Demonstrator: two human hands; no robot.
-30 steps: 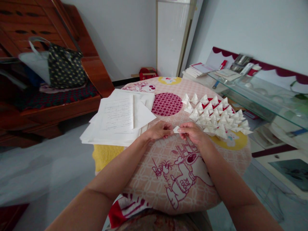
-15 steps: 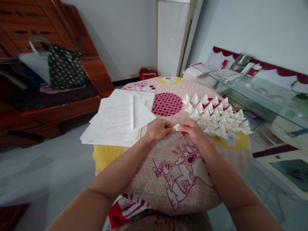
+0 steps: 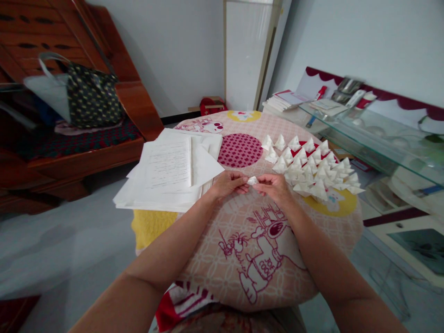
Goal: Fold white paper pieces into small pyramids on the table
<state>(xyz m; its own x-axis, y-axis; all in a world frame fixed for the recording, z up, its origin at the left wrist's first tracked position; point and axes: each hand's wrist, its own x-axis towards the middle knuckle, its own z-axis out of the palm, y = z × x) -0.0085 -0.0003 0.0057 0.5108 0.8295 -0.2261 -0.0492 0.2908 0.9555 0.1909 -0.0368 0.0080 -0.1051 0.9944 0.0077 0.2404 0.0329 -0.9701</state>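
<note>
A small folded piece of white paper (image 3: 252, 181) is pinched between my two hands above the cloth-covered table (image 3: 243, 259). My left hand (image 3: 231, 182) grips its left side with thumb and fingertips. From the other side, my right hand (image 3: 274, 187) holds the right edge, fingers closed. Several folded white paper boats (image 3: 314, 169) stand in rows just right of my right hand. Left of my left hand lies a stack of white paper sheets (image 3: 138, 194), the top ones bearing handwriting, with a folded strip and a loose pointed sheet on it.
A glass-topped table (image 3: 388, 152) with cups and metal bowls borders the right side. Behind the boats lies a pile of booklets (image 3: 282, 100). On the left, a wooden bench (image 3: 138, 111) carries a dark patterned bag (image 3: 92, 95). A red box (image 3: 212, 106) sits by the wall.
The folded paper has turned slightly in my fingers and looks flatter and rounder on top. My hands remain in nearly the same place; the view has shifted a little.
</note>
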